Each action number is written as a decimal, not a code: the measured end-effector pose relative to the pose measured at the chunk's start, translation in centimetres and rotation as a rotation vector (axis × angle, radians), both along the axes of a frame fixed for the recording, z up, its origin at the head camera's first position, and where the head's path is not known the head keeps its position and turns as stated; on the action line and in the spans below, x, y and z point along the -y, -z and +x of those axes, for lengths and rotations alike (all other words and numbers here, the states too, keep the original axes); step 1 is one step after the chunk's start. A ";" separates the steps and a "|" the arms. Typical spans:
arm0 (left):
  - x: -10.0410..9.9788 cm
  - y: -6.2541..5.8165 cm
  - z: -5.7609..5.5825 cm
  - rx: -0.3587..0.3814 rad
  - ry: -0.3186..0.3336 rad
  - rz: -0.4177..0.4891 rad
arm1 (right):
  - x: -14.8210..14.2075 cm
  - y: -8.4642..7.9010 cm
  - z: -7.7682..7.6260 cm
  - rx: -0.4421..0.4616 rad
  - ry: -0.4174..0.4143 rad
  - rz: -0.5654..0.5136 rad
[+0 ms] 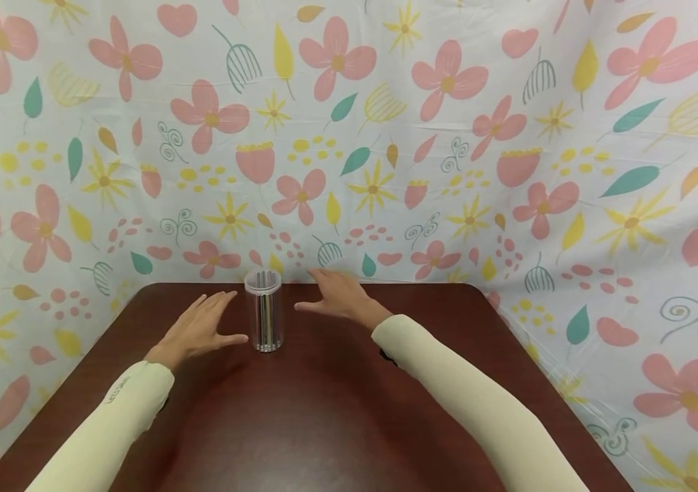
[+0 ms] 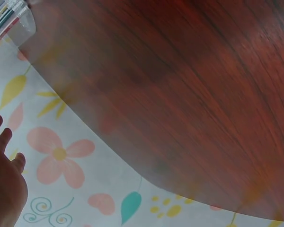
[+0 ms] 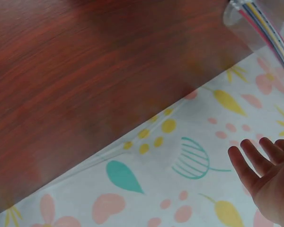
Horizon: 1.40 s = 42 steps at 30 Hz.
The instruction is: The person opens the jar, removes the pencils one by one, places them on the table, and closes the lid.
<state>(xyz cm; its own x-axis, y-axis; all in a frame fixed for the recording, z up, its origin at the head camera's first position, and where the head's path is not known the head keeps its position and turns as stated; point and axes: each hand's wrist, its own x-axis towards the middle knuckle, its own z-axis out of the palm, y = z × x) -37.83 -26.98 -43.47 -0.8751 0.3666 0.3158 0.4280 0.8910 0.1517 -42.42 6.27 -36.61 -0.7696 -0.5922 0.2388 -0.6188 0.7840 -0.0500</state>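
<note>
A clear cylindrical jar [image 1: 264,314] with a transparent lid stands upright near the back of the dark table. Thin, coloured sticks that look like pens or pencils fill it; their exact kind is hard to tell. On the jar's left side is my left hand [image 1: 197,328], fingers extended and thumb pointing at the jar, a small gap between them. My right hand [image 1: 339,297] hovers to the right of the jar, fingers straight and thumb spread, also apart from it. Both wrist views catch part of the jar [image 2: 12,19] at an upper corner, with the right hand [image 3: 270,182] holding nothing.
The dark reddish wooden table [image 1: 324,424] has rounded back corners. A white cloth [image 1: 349,137] printed with flowers, leaves and hearts hangs behind it and along the sides. Cream sleeves cover both forearms.
</note>
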 end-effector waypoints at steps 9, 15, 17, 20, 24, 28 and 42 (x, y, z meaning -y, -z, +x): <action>-0.7 0.3 -0.2 0.008 -0.002 0.051 | 1.9 -0.2 -0.1 0.015 -0.011 -0.025; -1.1 0.6 -0.3 0.020 -0.006 0.098 | 3.2 -0.3 0.3 0.016 -0.018 -0.032; -1.2 0.6 -0.3 0.024 -0.004 0.119 | 3.6 -0.3 0.3 0.014 -0.021 -0.033; -1.5 0.7 -0.4 0.032 -0.005 0.152 | 4.3 -0.2 0.4 0.002 -0.019 -0.033; -1.7 0.8 -0.4 0.054 -0.012 0.185 | 5.0 -0.3 0.6 -0.014 -0.007 -0.040; -2.0 0.9 -0.4 0.071 -0.017 0.211 | 5.7 -0.3 0.7 -0.021 -0.010 -0.056; -3.6 1.1 -0.8 0.140 -0.010 0.343 | 8.5 -0.1 1.1 -0.035 0.052 -0.126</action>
